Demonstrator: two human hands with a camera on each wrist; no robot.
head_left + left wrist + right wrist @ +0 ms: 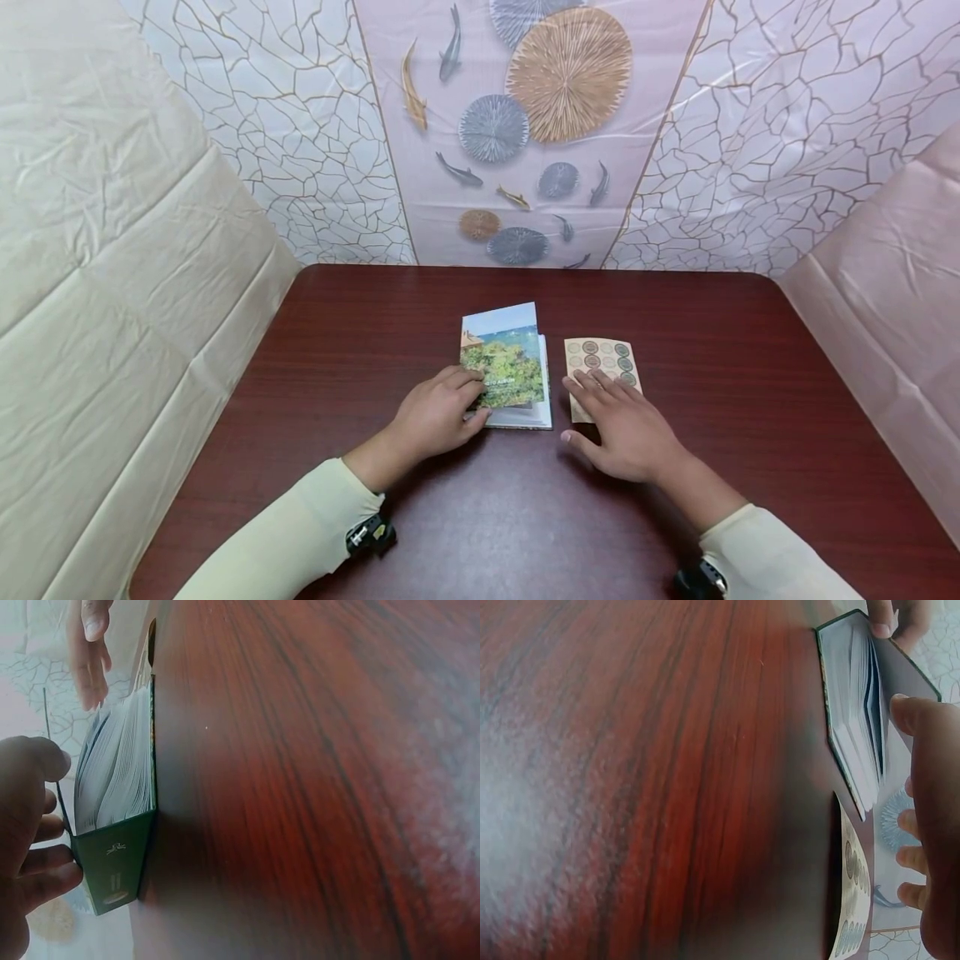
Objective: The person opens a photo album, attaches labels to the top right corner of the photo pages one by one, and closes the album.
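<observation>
A photo album point(506, 362) lies on the table with its front cover, printed with a seaside and greenery, partly raised. My left hand point(442, 412) holds that cover at its lower left side, the thumb at the edge and the fingers along the green spine point(116, 862). Under the cover the white pages point(859, 697) fan slightly apart. To the right of the album is a tan sheet of round stickers point(592, 354), its edge curled up from the table in the right wrist view. My right hand point(630, 429) hovers over the sheet's lower part, fingers extended and spread, holding nothing.
The dark red-brown wooden table point(360, 333) has a patterned curtain point(315, 125) behind its far edge. Pale cloth walls point(112, 292) stand along the left and right sides. A black strapped device point(370, 535) sits on each wrist.
</observation>
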